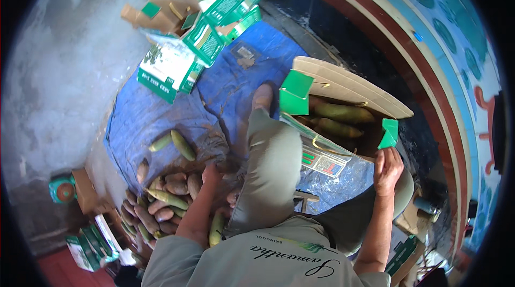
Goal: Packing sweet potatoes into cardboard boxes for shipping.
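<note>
On my right stands an open carton (335, 161) with a tall cardboard flap and green end flaps. Several long yellow-green, cucumber-like vegetables (343, 113) lie inside it. My right hand (387, 172) is closed at the carton's near right corner, its fingers curled on the green flap (387, 134). My left hand (212, 173) reaches down beside my knee to the right edge of a heap of brown, elongated vegetables (146, 217). Its fingers are hard to make out against the dark surroundings. A few yellow-green ones (167, 197) are mixed into this heap.
A wrinkled blue tarp (214, 94) covers the floor, with two loose green vegetables (183, 145) on it. Green-and-white cartons (166, 70) stand at the far left. A small carton (88, 249) and a round teal-and-orange object (63, 189) are at the left. A curved, painted rim runs along the right.
</note>
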Available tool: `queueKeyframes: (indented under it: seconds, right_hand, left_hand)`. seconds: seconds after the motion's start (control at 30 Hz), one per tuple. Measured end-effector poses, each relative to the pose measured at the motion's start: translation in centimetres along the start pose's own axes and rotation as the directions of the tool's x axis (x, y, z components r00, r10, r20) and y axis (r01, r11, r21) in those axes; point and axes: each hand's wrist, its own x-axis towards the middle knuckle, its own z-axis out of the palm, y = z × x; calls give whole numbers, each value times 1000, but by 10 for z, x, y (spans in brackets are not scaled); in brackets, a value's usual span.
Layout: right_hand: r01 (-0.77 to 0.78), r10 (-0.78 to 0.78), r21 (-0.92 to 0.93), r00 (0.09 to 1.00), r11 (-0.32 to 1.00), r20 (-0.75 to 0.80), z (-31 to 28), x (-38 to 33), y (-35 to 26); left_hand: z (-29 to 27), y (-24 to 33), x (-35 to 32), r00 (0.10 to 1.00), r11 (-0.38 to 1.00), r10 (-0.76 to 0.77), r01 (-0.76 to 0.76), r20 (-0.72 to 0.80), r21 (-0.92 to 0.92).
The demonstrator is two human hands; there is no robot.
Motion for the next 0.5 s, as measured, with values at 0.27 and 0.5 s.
queueKeyframes:
  seconds: [0.27,0.5]
  right_hand:
    - [-1,2,64,1000,998,-18,-10,0,-7]
    - [13,-13,67,1000,998,0,-14,0,-5]
  left_hand:
    - [-76,4,-8,970,983,-21,-23,-240,-181]
    - [-229,87,-37,762,819,95,-425,-641,-385]
